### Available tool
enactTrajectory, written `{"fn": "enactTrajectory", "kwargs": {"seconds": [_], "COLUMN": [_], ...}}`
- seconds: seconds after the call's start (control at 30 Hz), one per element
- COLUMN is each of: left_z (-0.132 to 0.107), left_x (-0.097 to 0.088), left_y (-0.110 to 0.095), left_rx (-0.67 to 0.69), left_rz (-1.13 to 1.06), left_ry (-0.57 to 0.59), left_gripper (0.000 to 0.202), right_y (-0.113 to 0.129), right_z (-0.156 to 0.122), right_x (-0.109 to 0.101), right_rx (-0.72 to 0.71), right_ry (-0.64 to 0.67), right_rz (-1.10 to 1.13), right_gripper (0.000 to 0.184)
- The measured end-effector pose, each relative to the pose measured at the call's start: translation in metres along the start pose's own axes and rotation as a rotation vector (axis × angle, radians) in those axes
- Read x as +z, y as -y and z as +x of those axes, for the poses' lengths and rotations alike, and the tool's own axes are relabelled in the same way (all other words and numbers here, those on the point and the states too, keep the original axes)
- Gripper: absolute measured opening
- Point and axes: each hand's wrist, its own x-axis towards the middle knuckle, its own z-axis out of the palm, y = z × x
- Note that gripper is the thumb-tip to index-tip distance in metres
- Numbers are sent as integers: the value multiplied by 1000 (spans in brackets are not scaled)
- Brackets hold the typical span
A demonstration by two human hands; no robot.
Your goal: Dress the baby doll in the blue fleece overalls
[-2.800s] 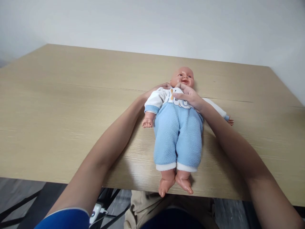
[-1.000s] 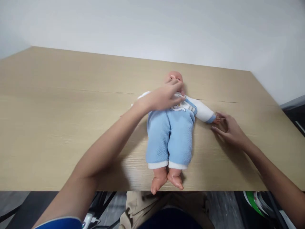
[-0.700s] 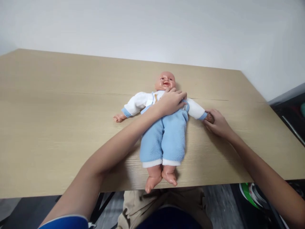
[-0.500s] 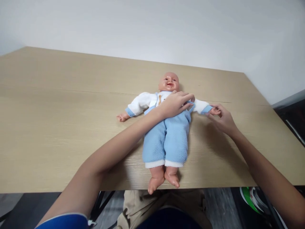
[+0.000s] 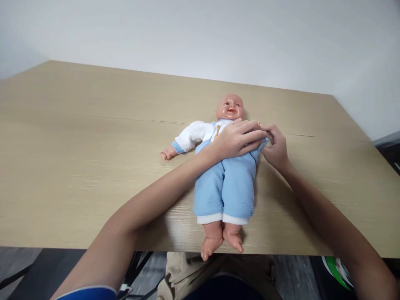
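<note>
A bald baby doll (image 5: 231, 109) lies on its back on the table, feet at the near edge. It wears blue fleece overalls (image 5: 208, 191) over a white top with blue cuffs. My left hand (image 5: 239, 139) reaches across the doll's chest, its fingers curled at the overalls' side edge, where a bit of blue fabric shows. My right hand (image 5: 275, 143) is closed at the doll's arm on the right side, close against my left fingertips. That doll arm is mostly covered by my hands. The doll's other arm (image 5: 192, 135) stretches out to the left.
The wooden table (image 5: 93, 179) has a thin seam running across it, and a pale wall (image 5: 193, 37) rises behind. A dark object (image 5: 389, 150) stands beyond the right edge. Below the table at right is a green and white round thing (image 5: 336, 271).
My right hand has moved inward and up from the doll's outstretched hand to beside my left hand, and the doll's arm is folded in. My left hand stays across the chest.
</note>
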Motion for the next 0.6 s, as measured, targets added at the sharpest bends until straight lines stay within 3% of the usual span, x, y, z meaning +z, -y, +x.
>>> {"fn": "enactTrajectory", "kwargs": {"seconds": [0.07, 0.2, 0.37, 0.47, 0.6], "left_z": [-1, 3, 15, 18, 19], "left_x": [-1, -7, -13, -13, -14], "left_y": [-1, -4, 1, 7, 13], "left_rx": [-17, -90, -322, -487, -574], "left_rz": [17, -26, -386, -530, -532], "left_ry": [-7, -51, -23, 51, 118], "left_gripper": [41, 37, 23, 24, 36], "right_y": [2, 7, 6, 3, -4], "right_z": [-7, -17, -21, -22, -24], "right_x": [-1, 1, 7, 13, 26], "right_rx": [-69, -78, -12, 32, 223], "right_ry": [20, 43, 31, 1, -30], "right_rz": [-69, -66, 8, 138, 493], "right_gripper": [26, 44, 54, 43, 34]}}
